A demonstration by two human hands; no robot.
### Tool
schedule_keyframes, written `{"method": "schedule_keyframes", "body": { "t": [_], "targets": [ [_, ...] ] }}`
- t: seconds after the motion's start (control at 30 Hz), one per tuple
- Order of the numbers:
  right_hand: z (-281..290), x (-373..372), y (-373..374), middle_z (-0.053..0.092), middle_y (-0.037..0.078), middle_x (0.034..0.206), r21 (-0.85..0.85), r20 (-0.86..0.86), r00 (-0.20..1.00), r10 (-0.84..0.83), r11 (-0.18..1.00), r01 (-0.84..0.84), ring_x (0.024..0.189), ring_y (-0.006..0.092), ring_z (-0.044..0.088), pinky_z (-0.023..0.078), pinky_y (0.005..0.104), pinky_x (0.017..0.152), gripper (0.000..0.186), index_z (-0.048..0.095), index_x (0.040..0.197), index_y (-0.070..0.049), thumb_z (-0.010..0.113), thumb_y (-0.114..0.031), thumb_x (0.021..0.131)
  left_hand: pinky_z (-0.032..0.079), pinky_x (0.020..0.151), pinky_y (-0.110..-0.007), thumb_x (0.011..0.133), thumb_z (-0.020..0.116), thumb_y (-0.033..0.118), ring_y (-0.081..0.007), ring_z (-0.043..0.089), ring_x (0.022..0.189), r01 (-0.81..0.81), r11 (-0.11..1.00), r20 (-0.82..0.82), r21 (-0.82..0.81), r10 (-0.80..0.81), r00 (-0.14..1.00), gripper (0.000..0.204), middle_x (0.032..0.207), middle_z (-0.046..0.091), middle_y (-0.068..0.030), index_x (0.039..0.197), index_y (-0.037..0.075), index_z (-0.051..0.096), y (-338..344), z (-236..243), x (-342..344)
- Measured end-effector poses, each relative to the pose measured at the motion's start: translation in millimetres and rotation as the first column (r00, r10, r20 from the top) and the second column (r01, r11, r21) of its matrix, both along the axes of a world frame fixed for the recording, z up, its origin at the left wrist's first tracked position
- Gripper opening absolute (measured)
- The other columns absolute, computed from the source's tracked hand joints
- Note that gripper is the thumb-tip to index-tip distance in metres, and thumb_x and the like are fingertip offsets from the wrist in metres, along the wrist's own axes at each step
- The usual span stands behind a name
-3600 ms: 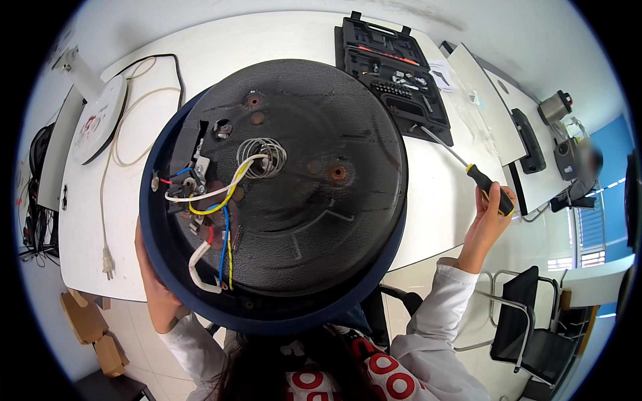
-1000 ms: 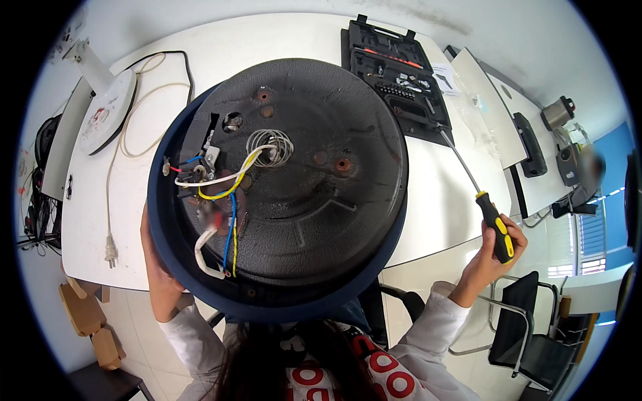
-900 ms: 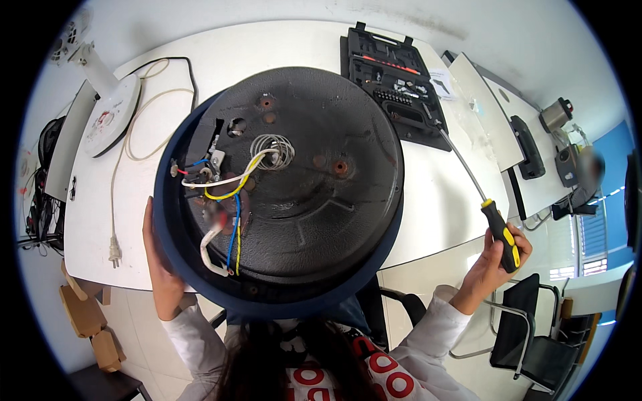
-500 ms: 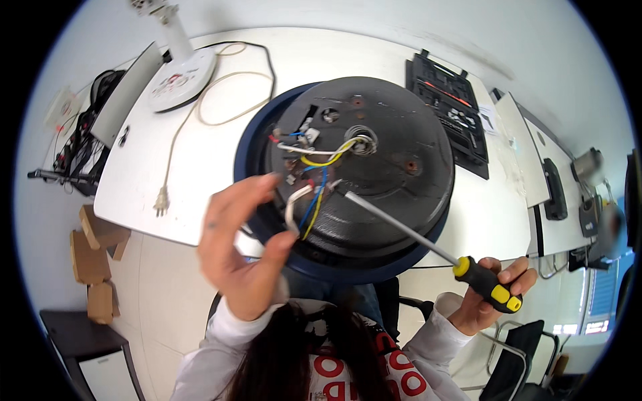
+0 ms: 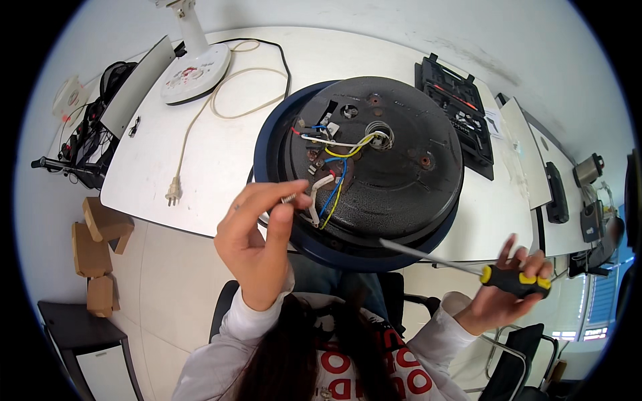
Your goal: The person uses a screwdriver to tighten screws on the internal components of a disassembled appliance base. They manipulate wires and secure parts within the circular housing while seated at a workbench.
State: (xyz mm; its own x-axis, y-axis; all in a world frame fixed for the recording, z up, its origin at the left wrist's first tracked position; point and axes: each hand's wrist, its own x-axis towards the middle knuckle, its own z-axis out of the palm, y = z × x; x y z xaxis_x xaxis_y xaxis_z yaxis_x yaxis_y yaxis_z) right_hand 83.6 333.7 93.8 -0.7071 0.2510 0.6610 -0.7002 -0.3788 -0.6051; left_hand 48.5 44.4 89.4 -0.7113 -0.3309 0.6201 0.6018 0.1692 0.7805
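My left hand [image 5: 253, 230] pinches a small screw [image 5: 289, 198] between thumb and fingers, at the near left edge of a round black metal appliance base [image 5: 394, 194]. The base sits in a dark blue rim [image 5: 267, 147]. Blue, white and yellow wires [image 5: 341, 175] run from a coiled spring [image 5: 380, 136] to terminals on its left part. A white sleeved wire [image 5: 317, 194] lies close to my left fingertips. In my right hand [image 5: 495, 307] is a screwdriver [image 5: 515, 281] with a black and yellow handle. Its shaft points left, the tip over the base's near edge.
On the white table [image 5: 160, 144] a white stand base [image 5: 195, 72] and a beige cord with plug [image 5: 175, 190] lie to the left. An open black tool case [image 5: 471, 127] is at the far right. Cardboard boxes [image 5: 90, 250] stand on the floor at left.
My right hand has drawn the screwdriver right and down, its tip away from the wires. My left fingers have closed together and a screw now shows between them. The view has shifted slightly.
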Motion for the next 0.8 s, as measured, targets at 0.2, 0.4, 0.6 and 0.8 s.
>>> {"method": "schedule_keyframes", "body": {
  "t": [0.2, 0.4, 0.6, 0.8],
  "targets": [
    [26.5, 24.6, 1.8, 0.039, 0.003, 0.079, -0.277, -0.276, 0.956, -0.101, 0.961, 0.022, 0.049, 0.0087, 0.037, 0.038, 0.0191, 0.042, 0.021, 0.041, 0.101, -0.006, 0.059, -0.005, 0.09, 0.047, 0.066, -0.03, 0.084, 0.067, 0.01, -0.0199, 0.063, 0.075, 0.243, 0.899, -0.002, -0.364, -0.262, 0.965, 0.017, 0.083, 0.065, -0.0058, 0.099, 0.003, 0.069, 23.3, -0.1, 21.6],
    [41.1, 35.8, -11.0, 0.043, 0.002, 0.082, 0.03, -0.345, 0.91, -0.232, 0.966, 0.258, 0.047, 0.0083, 0.047, 0.041, 0.0177, 0.038, 0.028, 0.045, 0.091, -0.007, 0.071, -0.012, 0.083, 0.047, 0.066, -0.032, 0.082, 0.067, 0.01, -0.0205, 0.064, 0.078, 0.368, 0.823, -0.08, -0.432, -0.441, 0.894, 0.02, 0.084, 0.065, -0.0046, 0.101, 0.006, 0.071, 47.5, 9.1, 25.4],
    [33.6, 31.8, -64.5, 0.067, 0.007, 0.084, 0.866, -0.182, 0.872, -0.454, 0.346, 0.361, 0.068, 0.0179, 0.065, 0.051, 0.0249, 0.056, 0.033, 0.069, 0.089, -0.008, 0.084, -0.003, 0.06, 0.047, 0.068, -0.032, 0.078, 0.069, 0.009, -0.0203, 0.064, 0.077, 0.39, 0.829, -0.059, -0.401, -0.448, 0.892, 0.02, 0.082, 0.065, -0.0034, 0.098, 0.007, 0.071, 61.2, -1.6, 28.3],
    [24.9, 22.8, -60.6, 0.068, 0.006, 0.085, 0.866, -0.224, 0.902, -0.37, 0.349, 0.358, 0.068, 0.0178, 0.066, 0.05, 0.0246, 0.055, 0.029, 0.069, 0.089, -0.006, 0.082, -0.002, 0.063, 0.047, 0.071, -0.033, 0.079, 0.068, 0.007, -0.0217, 0.064, 0.076, 0.353, 0.811, -0.003, -0.467, -0.401, 0.916, 0.017, 0.082, 0.065, -0.0054, 0.096, 0.005, 0.07, 57.3, -4.8, 26.5]
  ]
}}
